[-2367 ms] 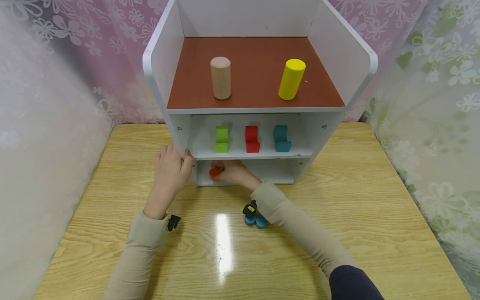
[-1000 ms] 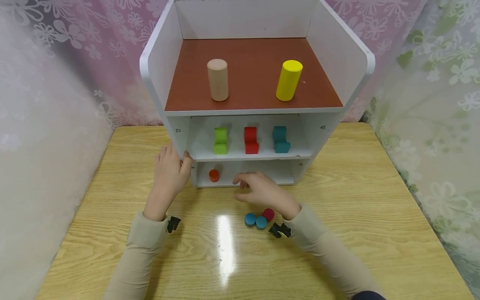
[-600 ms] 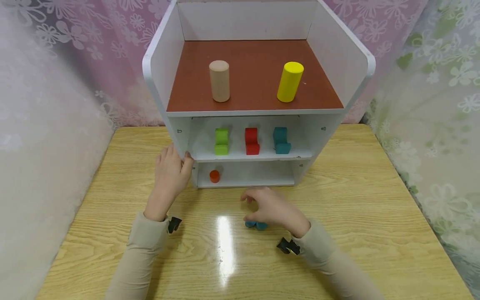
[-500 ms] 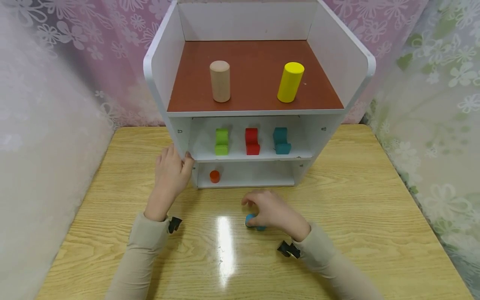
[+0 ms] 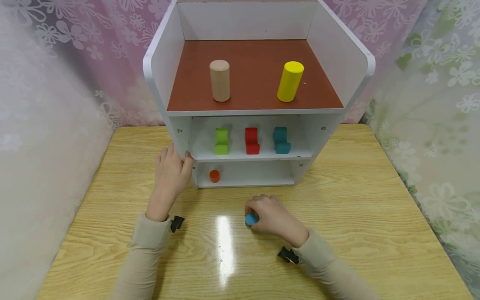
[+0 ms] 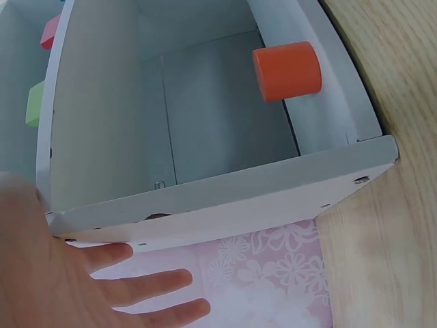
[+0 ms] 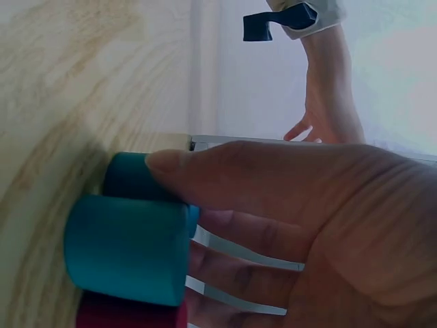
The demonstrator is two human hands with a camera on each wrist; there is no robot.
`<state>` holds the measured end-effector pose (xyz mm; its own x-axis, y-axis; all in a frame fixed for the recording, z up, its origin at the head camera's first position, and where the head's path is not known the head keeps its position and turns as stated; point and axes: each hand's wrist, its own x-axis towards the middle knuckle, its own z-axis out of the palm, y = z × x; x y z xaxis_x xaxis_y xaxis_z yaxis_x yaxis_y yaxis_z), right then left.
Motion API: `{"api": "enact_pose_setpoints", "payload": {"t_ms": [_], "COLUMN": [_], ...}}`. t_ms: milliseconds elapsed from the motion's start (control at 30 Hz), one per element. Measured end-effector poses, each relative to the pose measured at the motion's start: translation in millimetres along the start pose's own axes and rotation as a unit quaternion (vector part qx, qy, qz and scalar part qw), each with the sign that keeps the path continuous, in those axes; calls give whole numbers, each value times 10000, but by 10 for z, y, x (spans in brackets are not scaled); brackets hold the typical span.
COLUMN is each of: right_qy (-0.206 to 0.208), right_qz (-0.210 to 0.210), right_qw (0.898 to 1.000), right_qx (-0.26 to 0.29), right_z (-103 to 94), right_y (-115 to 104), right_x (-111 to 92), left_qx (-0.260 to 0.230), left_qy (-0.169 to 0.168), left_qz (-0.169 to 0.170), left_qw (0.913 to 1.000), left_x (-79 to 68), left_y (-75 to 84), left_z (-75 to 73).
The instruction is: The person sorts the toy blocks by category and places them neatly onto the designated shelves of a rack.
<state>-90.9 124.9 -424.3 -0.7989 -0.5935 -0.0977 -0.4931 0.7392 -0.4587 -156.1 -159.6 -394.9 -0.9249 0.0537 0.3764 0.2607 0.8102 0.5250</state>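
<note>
My right hand (image 5: 273, 217) is low over the table, thumb and fingers curled round a small blue cylinder (image 5: 250, 220). In the right wrist view the thumb lies on this cylinder (image 7: 126, 174). Close beside it are a second blue cylinder (image 7: 126, 249) and a dark red one (image 7: 130, 314), both hidden by the hand in the head view. My left hand (image 5: 170, 177) rests at the left side panel of the white shelf unit (image 5: 243, 111), thumb at its front edge. Its fingers stretch straight along the outer side in the left wrist view. An orange cylinder (image 5: 214, 176) stands on the bottom shelf.
Green (image 5: 221, 141), red (image 5: 252, 141) and teal (image 5: 281, 141) curved blocks stand on the middle shelf. On the brown top are a plain wooden cylinder (image 5: 220, 81) and a yellow one (image 5: 290, 82). Floral curtains (image 5: 93, 50) surround the wooden table (image 5: 356, 200).
My right hand let go of the orange cylinder on the bottom shelf, drew back to the table and closed round a blue cylinder. The left hand stayed at the side panel.
</note>
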Motion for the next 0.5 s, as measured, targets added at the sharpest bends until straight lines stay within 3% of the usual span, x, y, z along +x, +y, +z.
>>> {"api": "enact_pose_setpoints", "payload": {"t_ms": [267, 500], "right_qy": [132, 290], "right_qz": [-218, -249], "right_qw": [9995, 9993], "right_qx": [-209, -55], "right_z": [36, -16], "right_y": [-3, -37], "right_x": [19, 62], "left_qx": [44, 66], "left_qy": [-52, -150], "left_qz": [-27, -101], "left_qw": [10000, 9998], "left_x": [7, 11], "left_y": [-2, 2], "left_z": [-13, -15]}}
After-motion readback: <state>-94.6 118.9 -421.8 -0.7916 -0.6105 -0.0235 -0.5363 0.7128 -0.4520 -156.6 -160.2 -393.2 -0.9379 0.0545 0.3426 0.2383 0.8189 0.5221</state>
